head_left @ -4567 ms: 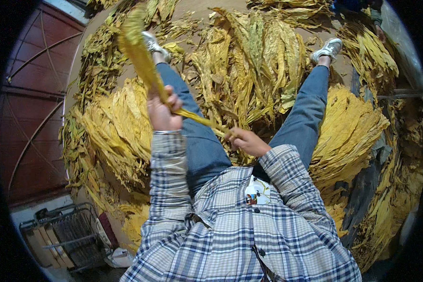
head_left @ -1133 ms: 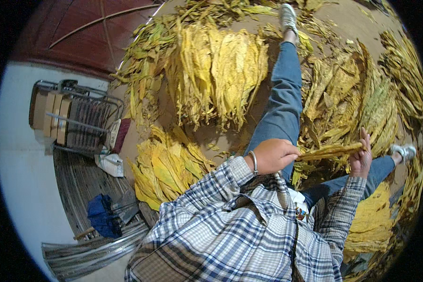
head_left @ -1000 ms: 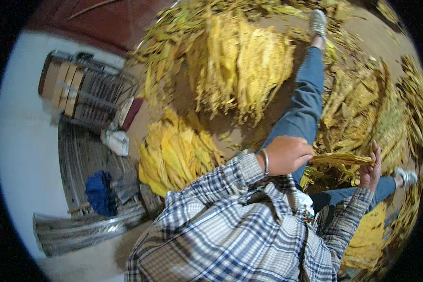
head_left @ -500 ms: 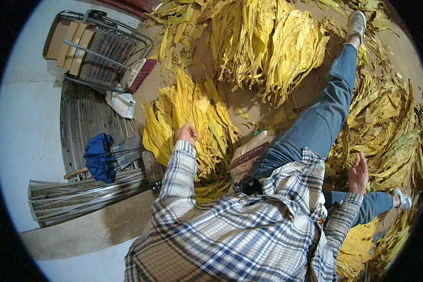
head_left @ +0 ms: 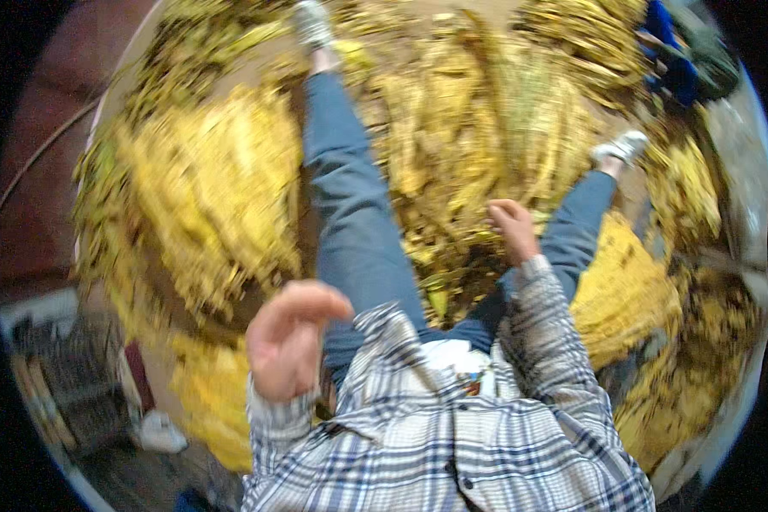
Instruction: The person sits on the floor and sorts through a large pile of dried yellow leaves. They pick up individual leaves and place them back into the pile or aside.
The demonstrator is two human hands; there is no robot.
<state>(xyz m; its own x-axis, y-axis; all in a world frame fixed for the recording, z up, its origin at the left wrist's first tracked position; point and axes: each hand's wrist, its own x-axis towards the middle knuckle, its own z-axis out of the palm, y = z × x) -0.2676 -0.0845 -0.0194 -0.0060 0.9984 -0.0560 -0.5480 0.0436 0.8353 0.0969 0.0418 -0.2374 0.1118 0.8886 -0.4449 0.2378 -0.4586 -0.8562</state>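
My left hand point(head_left: 290, 341) is raised in front of my shirt at the lower left, its fingers bent with a gap inside the curl and nothing visible in them. My right hand point(head_left: 514, 229) hangs above the space between my legs, fingers loosely bent and somewhat blurred; I see nothing in it. Beyond it, a broad heap of dried yellow-brown tobacco leaves point(head_left: 452, 128) spreads over the floor. A brighter yellow pile of leaves point(head_left: 218, 188) lies left of my outstretched left leg. By my right knee is another yellow leaf pile point(head_left: 627, 290).
At the lower left stands a dark metal-framed chair or rack point(head_left: 81, 367), blurred, with a white bag point(head_left: 160, 433) beside it. More leaves point(head_left: 209, 397) lie near my left elbow. At the top right, a person in blue and dark green clothing point(head_left: 712, 64) is partly visible.
My view has swung right. My left hand has left the yellow leaf pile and come up near my body. My right hand has moved inward between my legs.
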